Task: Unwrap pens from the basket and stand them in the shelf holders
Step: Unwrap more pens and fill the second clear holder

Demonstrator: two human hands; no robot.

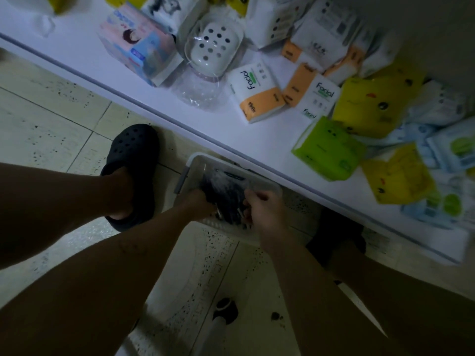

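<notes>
A pale plastic basket (191,164) sits on the floor under the shelf edge. Inside it lies a dark bundle of pens (226,191) in clear, shiny wrap. My left hand (199,202) reaches into the basket and grips the bundle's near left end. My right hand (266,206) holds the bundle's right side, fingers curled on the wrap. Silver pen tips show between my two hands. No shelf holders are in view.
A white shelf (270,147) runs diagonally above the basket, loaded with tissue packs (257,93), a wrapped white soap dish (213,46) and yellow and green packets (329,149). My feet in black clogs (133,163) stand on the tiled floor beside the basket.
</notes>
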